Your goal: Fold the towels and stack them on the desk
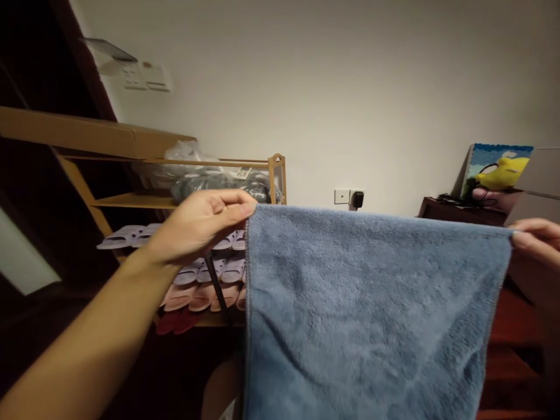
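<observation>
The towel (pixel 371 315) is plain blue, the plush toy (pixel 505 173) yellow, the bottom slippers (pixel 177 321) red.

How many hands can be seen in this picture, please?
2: the left hand pinches the towel at its upper left corner; the right hand, partly out of view, pinches its upper right corner.

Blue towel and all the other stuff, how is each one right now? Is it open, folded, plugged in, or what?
Towel: unfolded at the top, hanging; bottom out of view.
Left hand: pinching one towel corner.
Right hand: pinching the other top corner.
Plug: in the wall outlet.
Slippers: in rows on the rack.
Box: lying on top; can't tell if shut.
</observation>
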`<state>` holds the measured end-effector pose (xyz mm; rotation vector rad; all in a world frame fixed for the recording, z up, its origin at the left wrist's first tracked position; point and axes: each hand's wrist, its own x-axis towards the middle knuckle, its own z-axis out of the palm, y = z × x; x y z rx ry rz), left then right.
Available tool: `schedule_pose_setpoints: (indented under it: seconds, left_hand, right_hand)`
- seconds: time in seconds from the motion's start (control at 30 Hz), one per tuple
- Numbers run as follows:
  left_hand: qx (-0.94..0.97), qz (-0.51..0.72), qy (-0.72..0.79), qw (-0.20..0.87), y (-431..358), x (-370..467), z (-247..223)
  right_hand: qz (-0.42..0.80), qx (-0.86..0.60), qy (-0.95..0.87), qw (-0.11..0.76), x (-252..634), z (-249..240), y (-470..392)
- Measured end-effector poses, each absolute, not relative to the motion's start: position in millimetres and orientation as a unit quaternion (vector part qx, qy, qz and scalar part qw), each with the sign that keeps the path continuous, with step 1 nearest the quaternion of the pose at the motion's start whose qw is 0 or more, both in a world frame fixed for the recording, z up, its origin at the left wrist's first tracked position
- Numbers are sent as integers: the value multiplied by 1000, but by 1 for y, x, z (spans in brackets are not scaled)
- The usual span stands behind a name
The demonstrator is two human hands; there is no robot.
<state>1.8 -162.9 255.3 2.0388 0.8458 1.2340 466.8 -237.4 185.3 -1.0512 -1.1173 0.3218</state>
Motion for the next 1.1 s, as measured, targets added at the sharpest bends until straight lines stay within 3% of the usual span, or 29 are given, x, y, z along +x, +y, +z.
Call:
schedule_pose_setpoints:
  seconds: [0.17,0.47,0.67,1.1]
  left_hand:
    - [795,407,354,277,-141,1,228]
    - [831,377,382,149,-71,13,180]
    - [808,330,486,41,2,32,141]
    - [778,212,592,-7,82,60,63]
  right_hand:
    - [253,-479,-494,680,456,167,-211]
    - [238,-515,-575,589,471,128,-132]
    - [264,-573,-547,551,469,105,-72]
    - [337,-653,-466,493,455,29,22]
